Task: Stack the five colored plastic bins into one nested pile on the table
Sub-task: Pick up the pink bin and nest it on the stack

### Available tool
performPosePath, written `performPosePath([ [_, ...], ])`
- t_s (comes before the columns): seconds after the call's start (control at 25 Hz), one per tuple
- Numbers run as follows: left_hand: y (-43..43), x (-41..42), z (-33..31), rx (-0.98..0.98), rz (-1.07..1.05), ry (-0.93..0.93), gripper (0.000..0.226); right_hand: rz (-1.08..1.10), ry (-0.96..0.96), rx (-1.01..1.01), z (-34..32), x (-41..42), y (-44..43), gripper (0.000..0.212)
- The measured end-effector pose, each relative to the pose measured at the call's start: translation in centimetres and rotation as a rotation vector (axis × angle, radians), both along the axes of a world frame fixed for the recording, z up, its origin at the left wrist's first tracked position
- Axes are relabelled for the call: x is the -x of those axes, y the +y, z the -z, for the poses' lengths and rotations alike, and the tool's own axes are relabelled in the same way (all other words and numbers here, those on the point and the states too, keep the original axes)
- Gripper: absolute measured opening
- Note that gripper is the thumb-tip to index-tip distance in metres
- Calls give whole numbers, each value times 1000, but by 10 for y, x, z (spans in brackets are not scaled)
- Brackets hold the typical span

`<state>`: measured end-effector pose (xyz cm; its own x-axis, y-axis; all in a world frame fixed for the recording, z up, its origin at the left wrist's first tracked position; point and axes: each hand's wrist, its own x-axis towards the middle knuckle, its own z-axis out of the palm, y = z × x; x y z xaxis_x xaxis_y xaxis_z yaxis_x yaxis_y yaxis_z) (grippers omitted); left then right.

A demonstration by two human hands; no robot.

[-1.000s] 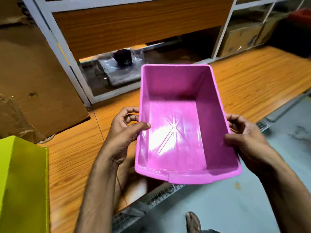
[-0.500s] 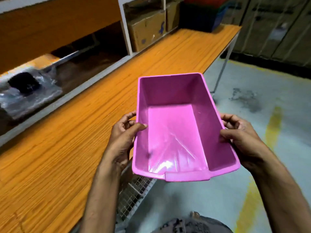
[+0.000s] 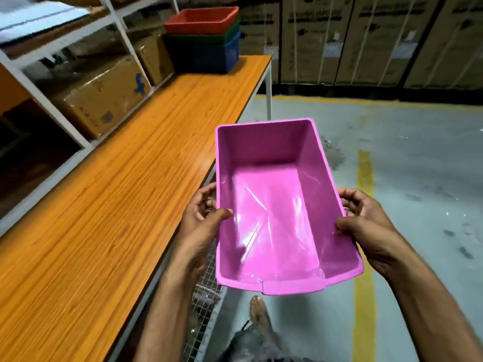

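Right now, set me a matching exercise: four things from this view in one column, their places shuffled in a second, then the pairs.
Things
1. pink bin
2. red bin
3. blue bin
4. cardboard box

Places
a. bottom of the pile at the far end of the table
b. in the air, gripped by the left hand and right hand
c. inside the shelf unit beside the table
d. top of that pile

Pairs: 1-b, 2-d, 3-a, 4-c.
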<state>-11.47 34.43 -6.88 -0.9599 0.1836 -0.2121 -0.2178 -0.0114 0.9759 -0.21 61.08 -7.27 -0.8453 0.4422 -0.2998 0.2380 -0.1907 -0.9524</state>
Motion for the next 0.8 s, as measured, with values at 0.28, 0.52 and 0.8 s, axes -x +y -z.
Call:
performPosePath([
  [0.28,100,148,11,10,134,121,59,80,26,-68,8,123,89,63],
  [0.52,186,271,-6,10,200,187,65,136,40,-132,-6,235,173,73],
  [0.8,307,391,-12,6,155,296,62,81,132,-183,-5,377,304,73],
])
